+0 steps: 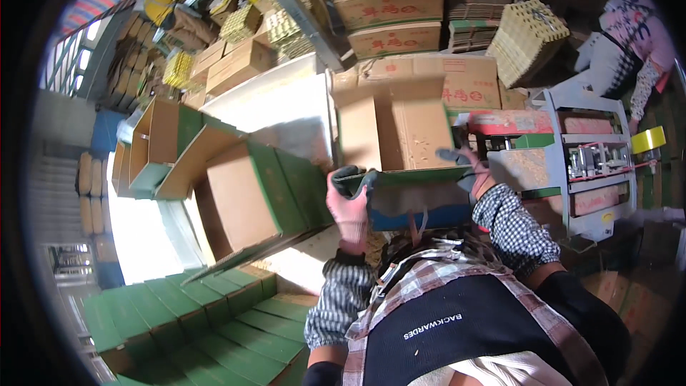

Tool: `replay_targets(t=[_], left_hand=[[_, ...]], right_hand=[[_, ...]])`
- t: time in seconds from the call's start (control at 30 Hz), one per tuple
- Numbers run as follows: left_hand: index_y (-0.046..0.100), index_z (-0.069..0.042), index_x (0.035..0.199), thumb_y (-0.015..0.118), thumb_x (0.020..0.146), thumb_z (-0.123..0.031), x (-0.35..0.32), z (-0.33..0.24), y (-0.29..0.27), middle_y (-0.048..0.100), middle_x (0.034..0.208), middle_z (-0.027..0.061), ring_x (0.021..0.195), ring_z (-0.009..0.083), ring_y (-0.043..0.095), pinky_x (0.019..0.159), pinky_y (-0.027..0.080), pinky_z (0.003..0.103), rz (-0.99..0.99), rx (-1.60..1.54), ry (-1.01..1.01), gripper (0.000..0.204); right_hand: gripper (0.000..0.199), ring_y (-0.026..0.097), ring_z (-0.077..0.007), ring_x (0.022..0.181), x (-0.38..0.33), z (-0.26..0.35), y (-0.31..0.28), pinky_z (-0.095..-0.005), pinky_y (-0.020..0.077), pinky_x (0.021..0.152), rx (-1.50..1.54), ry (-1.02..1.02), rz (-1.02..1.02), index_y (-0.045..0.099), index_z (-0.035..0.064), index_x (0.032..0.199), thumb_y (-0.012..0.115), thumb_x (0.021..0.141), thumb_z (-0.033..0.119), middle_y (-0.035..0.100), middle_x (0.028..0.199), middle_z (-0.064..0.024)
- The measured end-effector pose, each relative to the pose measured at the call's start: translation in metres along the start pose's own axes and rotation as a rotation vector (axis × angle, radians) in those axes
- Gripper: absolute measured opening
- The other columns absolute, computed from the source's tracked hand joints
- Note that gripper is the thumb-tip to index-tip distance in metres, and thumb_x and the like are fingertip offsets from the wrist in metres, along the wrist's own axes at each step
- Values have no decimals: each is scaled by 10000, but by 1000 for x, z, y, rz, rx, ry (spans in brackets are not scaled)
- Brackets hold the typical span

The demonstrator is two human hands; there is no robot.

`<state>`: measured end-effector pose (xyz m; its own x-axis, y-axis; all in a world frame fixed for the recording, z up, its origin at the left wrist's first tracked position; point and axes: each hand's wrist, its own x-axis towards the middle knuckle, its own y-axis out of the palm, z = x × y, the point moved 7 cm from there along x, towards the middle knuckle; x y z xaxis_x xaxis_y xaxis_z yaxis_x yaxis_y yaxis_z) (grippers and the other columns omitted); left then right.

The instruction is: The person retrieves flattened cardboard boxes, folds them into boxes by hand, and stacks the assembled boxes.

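Observation:
In front of my body is an open cardboard box [418, 129], brown inside, with a green outer face along its near edge. My left hand [349, 204], in a pink glove with dark fingertips, is closed over the near left corner of this box. At the near right corner my right hand [471, 171], gloved alike, has the edge between its fingers and thumb. The box's underside is hidden. To the left lies another open green and brown box [243, 200], with more opened boxes [153, 143] beyond it.
Green boxes [193, 322] stand in rows at lower left. A grey metal-framed machine [597, 164] with red parts is at right, near a person in pink [632, 36]. Stacked cartons [389, 3] and yellow egg trays [529, 36] fill the back. Another person [168, 7] is at far left.

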<state>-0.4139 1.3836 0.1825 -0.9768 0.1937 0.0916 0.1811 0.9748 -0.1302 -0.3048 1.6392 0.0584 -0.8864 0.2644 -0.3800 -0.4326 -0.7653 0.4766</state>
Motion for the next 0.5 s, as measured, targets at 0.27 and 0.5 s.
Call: replay_targets(t=[0.27,0.5], left_hand=[[471,-5,1221,753,738,-198,-18,205,32,612,1117,183,978,248,612,865,485,364,98,886,-101,591],[420,-51,1323,703,775,-243,-64,212,134,598,1157,192,1065,321,575,892,463,387,374,330,-101,646]], right_hand=[[586,445,-312,1214,1,101,50,-389,344,1038,-1027,-837,-500,494,104,1286,686,736,167,513,1263,-149],[609,356,-360,1265,-50,-20,-2,-466,235,1101,-1495,-268,-475,453,37,1276,650,769,310,413,1329,-172]])
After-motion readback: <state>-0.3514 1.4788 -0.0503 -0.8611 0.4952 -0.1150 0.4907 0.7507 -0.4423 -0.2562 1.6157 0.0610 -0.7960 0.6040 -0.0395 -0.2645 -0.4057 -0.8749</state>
